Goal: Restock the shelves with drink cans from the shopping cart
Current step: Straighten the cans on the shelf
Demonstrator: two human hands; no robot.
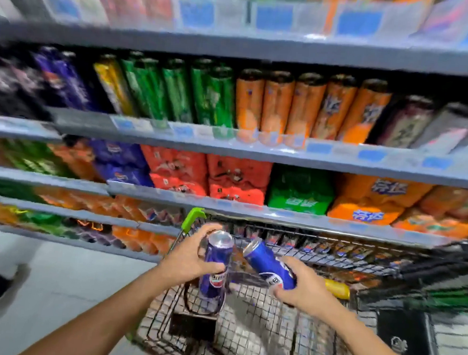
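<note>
My left hand (191, 256) grips a tall blue cola can (215, 270), held upright above the black wire shopping cart (258, 326). My right hand (300, 287) grips a second blue cola can (268, 263), tilted with its top toward the left. The two cans are close together over the cart's left part. A yellow can (337, 289) lies inside the cart to the right of my right hand. In front stands the shelf unit, its middle shelf (257, 145) carrying rows of blue, yellow, green and orange cans.
The frame is motion-blurred. Lower shelves hold wrapped multipacks in red (235, 180), green (299, 191) and orange (372, 201). The cart has a green corner guard (192, 218) near the shelf. A dark box (401, 336) sits at the cart's right. Grey floor (62, 273) lies to the left.
</note>
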